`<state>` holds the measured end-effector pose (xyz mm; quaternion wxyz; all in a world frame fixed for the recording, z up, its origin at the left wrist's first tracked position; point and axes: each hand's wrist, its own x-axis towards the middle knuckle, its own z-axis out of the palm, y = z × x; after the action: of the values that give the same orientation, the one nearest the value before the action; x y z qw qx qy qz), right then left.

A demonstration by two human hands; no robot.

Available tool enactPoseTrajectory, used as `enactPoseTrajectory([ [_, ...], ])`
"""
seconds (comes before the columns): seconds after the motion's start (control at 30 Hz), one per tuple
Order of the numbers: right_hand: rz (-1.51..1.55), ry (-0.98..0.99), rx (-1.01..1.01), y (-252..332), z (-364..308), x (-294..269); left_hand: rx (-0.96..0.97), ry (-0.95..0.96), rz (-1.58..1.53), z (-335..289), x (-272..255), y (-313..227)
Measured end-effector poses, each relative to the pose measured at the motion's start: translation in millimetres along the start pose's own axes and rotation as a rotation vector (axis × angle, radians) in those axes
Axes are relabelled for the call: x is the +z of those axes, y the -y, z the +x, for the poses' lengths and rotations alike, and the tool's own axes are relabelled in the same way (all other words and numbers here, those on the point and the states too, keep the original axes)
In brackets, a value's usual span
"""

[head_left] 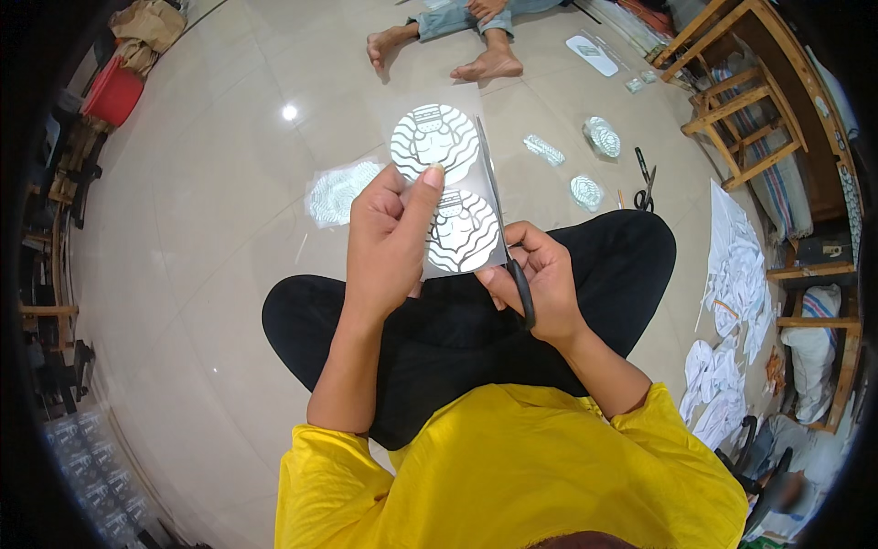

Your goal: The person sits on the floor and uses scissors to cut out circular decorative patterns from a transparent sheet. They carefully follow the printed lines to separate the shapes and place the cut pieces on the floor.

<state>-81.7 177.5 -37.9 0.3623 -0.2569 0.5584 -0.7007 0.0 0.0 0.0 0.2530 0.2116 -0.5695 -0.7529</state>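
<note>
My left hand [389, 229] is closed on a clear sheet [437, 145] bearing two round silvery-white designs, one above the other. Its thumb presses on the sheet between the two circles. Black-handled scissors [524, 295] are in my right hand [549, 282], their blades lying along the sheet's right edge. Whether the blades are apart cannot be made out. Both hands are above my crossed legs. Beyond my left hand, a pile of similar printed sheets [331, 197] lies on the floor.
Round cut pieces [602, 137] and a narrow patterned piece [544, 149] lie at the right, near a second pair of scissors [647, 188]. Another person's bare feet [489, 66] are ahead. White scraps [736, 274] and a wooden stool [745, 123] are farther right; a red tub [113, 91] stands far left.
</note>
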Motion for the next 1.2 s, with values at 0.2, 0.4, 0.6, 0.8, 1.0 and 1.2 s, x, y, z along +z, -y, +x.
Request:
enactPoseTrajectory([
  [0.2, -0.012, -0.036, 0.011, 4.2, 2.3, 0.6, 0.010, 0.000, -0.028, -2.3, 6.2, -1.9],
  [0.4, -0.005, -0.016, 0.002, 4.0, 3.3, 0.5, 0.010, -0.003, -0.023, -2.4, 4.8, -3.2],
  [0.6, -0.024, -0.021, -0.053, 4.8, 10.2, 1.4, -0.046, 0.022, -0.020, -4.2, 2.4, -7.2],
  [0.8, -0.054, -0.027, -0.007, 11.2, 10.1, 3.1, -0.005, -0.014, -0.091, -5.7, 11.0, -7.5],
  [1.0, -0.001, -0.032, -0.037, 6.0, 13.2, 2.5, -0.042, 0.045, 0.003, -4.5, -1.9, -4.6],
  [1.2, 0.026, -0.045, -0.021, 11.9, 14.2, 2.6, -0.034, 0.090, -0.102, -10.1, 4.9, -11.9],
])
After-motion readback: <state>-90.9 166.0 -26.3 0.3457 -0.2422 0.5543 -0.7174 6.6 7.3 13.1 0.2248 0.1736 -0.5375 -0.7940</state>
